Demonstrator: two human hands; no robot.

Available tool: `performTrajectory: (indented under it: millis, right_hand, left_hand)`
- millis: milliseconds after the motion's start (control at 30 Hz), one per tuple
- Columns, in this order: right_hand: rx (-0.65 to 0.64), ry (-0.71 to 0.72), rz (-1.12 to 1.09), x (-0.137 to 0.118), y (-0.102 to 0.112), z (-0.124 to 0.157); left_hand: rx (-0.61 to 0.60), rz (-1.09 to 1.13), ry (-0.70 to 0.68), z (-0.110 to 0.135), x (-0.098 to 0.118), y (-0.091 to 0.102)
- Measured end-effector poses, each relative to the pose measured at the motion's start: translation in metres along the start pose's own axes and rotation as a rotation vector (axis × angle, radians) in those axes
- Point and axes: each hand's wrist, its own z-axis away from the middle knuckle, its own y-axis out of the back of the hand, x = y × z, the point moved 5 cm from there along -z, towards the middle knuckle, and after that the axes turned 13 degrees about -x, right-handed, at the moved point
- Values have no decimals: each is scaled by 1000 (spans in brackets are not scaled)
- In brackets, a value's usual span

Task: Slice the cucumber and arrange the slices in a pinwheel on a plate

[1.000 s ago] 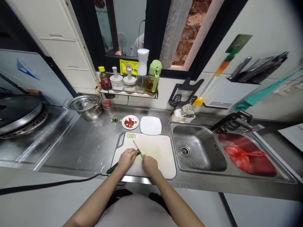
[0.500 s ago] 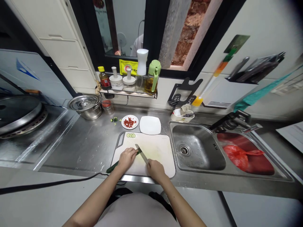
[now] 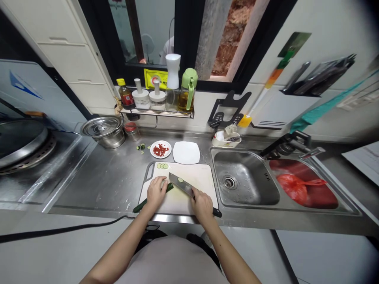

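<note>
My right hand (image 3: 202, 204) grips a kitchen knife (image 3: 186, 187) by its black handle, the blade turned with its flat side up. One thin cucumber slice (image 3: 180, 180) clings to that blade. Under my left hand (image 3: 156, 191) lies a dark green cucumber (image 3: 140, 206), held with the fingers bent over it; part of it is hidden by the hand. Both are over a white cutting board (image 3: 198, 172) with a grey edge. At the board's far left corner several cucumber slices (image 3: 162, 166) overlap in a row.
Behind the board are a plate of chopped red pieces (image 3: 160, 150) and a white square plate (image 3: 186, 152). Cucumber scraps (image 3: 142, 147) lie further left, near a lidded steel pot (image 3: 108, 134). A sink (image 3: 245, 177) is at the right, with a red bag (image 3: 293, 188) in its second basin.
My right hand has moved right and tilted the knife away from the cucumber, blade flat, with a slice now showing on it. My left hand's fingers have lifted and shifted slightly left.
</note>
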Motion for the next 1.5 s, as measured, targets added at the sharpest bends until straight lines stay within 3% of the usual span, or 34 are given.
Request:
performTrajectory:
  millis: [233,433,767,900,1100,1267,1500]
  right_hand:
    - [118,52,78,-1,0,7]
    - [153,91,106,0,-4,14]
    - [145,68,66,9,-16,18]
    - [120,20,33,18,-18,15]
    - [91,-47,-18,36,-17,11]
    - [74,-65,-43,41,-15,9]
    - [59,-74,-58,42,-16,7]
  left_hand:
    - [-149,-44,-92,-20,32,5]
    - [-279,-82,-92,-24,42,-2]
    - [-282,91,-28,-27,45,-15]
    - [-212,196,87,-36,33,-16]
    - [-39,285,354,-64,-12,-9]
    - [-58,155,398,-88,-31,-10]
    - [-97,-6,407,-104,-36,-17]
